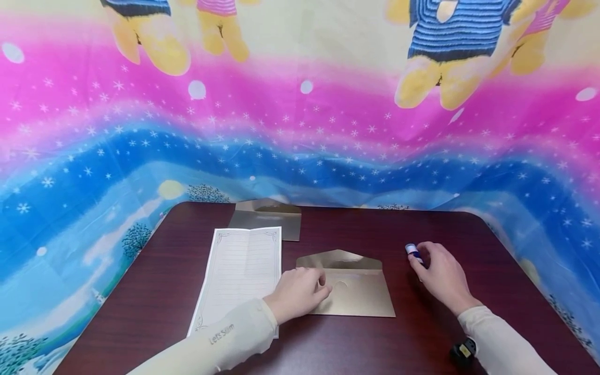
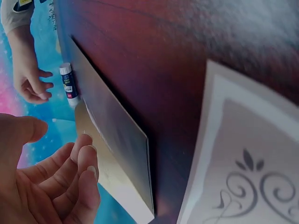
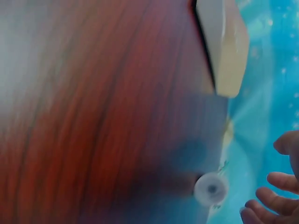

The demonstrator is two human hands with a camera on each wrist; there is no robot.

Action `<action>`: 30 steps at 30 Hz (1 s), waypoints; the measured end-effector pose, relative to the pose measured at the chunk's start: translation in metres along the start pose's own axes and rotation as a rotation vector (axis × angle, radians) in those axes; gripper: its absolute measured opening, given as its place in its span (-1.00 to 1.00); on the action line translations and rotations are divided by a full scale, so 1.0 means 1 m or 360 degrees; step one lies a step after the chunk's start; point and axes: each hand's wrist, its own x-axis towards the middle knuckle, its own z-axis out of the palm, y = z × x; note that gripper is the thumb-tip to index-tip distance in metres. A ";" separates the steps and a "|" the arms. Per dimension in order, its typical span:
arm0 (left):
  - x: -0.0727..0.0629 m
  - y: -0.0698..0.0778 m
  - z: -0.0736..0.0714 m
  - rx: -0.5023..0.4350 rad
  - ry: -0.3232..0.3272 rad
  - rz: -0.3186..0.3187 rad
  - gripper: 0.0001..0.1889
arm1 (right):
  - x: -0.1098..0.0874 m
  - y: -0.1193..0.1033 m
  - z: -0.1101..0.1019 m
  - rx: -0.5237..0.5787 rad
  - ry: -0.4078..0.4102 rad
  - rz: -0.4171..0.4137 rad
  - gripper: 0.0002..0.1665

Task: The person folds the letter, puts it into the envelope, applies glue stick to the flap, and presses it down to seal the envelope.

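Note:
A gold envelope (image 1: 361, 294) lies on the table with its pointed flap folded out toward the far side. Over its left part hovers my left hand (image 1: 300, 291); the left wrist view shows those fingers loosely bent with nothing between them. A glue stick (image 2: 68, 84) with a white cap and dark blue label stands upright to the right of the envelope. My right hand (image 1: 442, 273) is beside it, thumb and fingers spread around that side. In the right wrist view the fingers (image 3: 278, 200) are apart from the glue stick's round end (image 3: 211, 189).
Left of the envelope lies a creased, lined sheet of paper (image 1: 244, 265) with a scrollwork border. It overlaps a second gold envelope (image 1: 290, 224) near the far edge of the dark wooden table (image 1: 347, 346). A patterned cloth (image 1: 300, 130) hangs behind the table.

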 end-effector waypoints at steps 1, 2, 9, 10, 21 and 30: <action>0.000 0.001 0.001 0.0002 -0.0001 0.0001 -0.82 | 0.001 0.004 0.001 -0.0009 -0.0006 0.0017 -0.54; 0.000 0.002 0.001 0.0007 -0.0001 0.0001 -0.81 | 0.001 0.008 0.002 -0.0021 -0.0020 0.0035 -0.51; -0.002 0.006 0.007 0.0017 -0.0003 0.0018 -0.80 | 0.001 0.027 0.009 -0.0070 -0.0178 0.0110 -0.39; -0.002 0.007 0.008 0.0013 -0.0009 0.0020 -0.80 | 0.001 0.028 0.009 -0.0071 -0.0198 0.0121 -0.38; -0.005 0.015 0.012 0.0011 -0.0015 0.0020 -0.81 | 0.006 0.032 0.009 -0.0020 -0.0480 0.0232 -0.47; -0.007 0.009 0.010 -0.0021 -0.0002 0.0015 -0.82 | 0.004 0.026 0.011 0.0120 -0.0440 0.0209 -0.51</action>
